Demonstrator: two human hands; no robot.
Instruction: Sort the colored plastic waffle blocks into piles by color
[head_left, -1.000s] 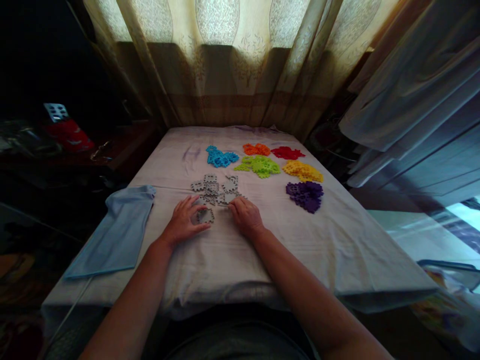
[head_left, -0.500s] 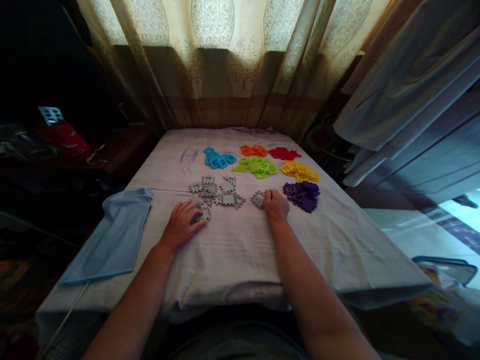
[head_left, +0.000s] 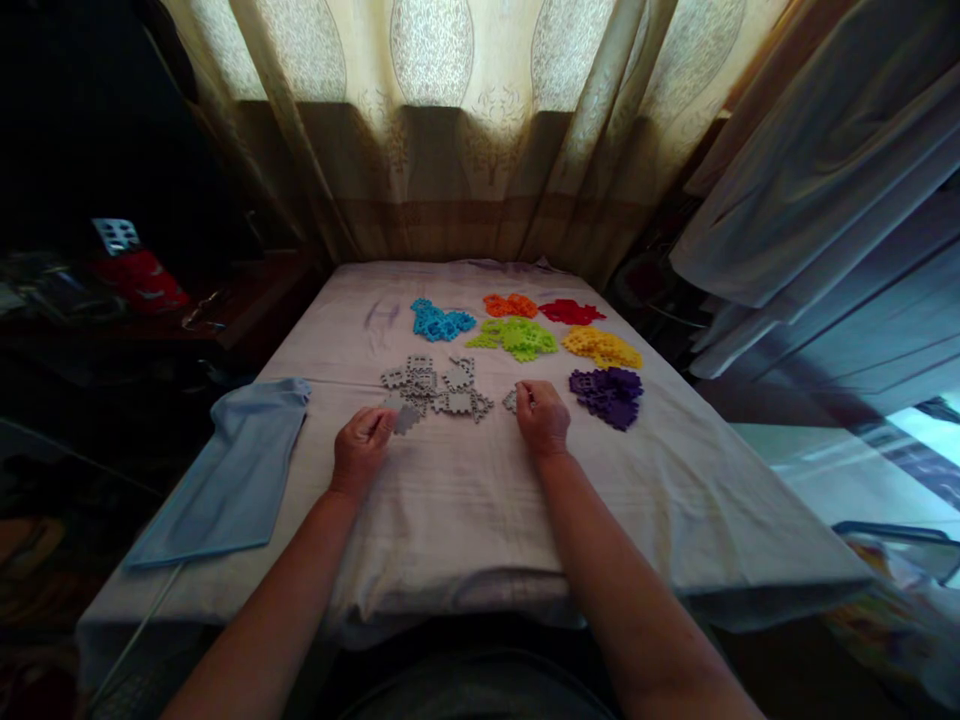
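Left hand (head_left: 358,447): thumb and fingers closed on a flat grey piece (head_left: 406,416) at the near edge of the grey pile (head_left: 421,378)
Right hand (head_left: 546,418): fingers curled shut beside a small grey piece (head_left: 511,400) — whether they grip it, I cannot tell
Colour piles: blue (head_left: 441,322), green (head_left: 519,339), orange (head_left: 510,305) and red (head_left: 571,312) beyond; yellow (head_left: 603,347) and purple (head_left: 609,395) farther right
Table (head_left: 465,510): pale cover, light-blue cloth (head_left: 232,470) at its left side
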